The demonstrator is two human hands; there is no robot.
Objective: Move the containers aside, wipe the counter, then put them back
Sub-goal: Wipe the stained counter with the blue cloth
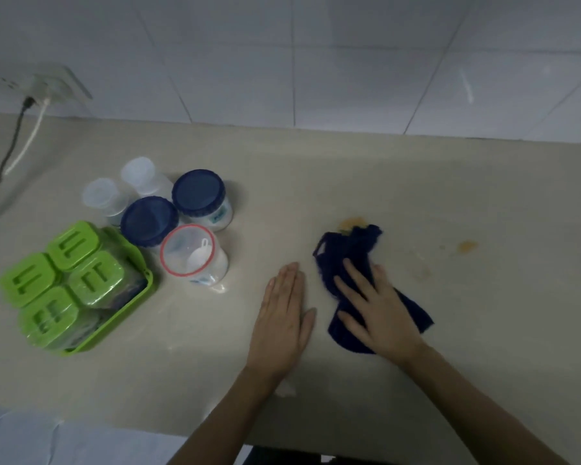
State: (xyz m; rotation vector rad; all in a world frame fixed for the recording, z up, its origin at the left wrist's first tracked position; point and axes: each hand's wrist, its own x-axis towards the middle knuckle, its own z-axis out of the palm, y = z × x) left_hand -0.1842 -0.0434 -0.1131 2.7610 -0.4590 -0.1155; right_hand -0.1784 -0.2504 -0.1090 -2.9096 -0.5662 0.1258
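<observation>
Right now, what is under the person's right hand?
The right hand lies flat, fingers spread, on a crumpled dark blue cloth on the beige counter. The cloth's far edge meets an orange stain; whatever lies beneath the cloth is hidden.

Matt counter; cloth rag (nubby); plastic jars.

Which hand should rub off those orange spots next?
The right hand. It already presses on the blue cloth, whose far end touches one orange spot; another lies further right. The left hand lies flat on the counter, without a cloth.
</observation>
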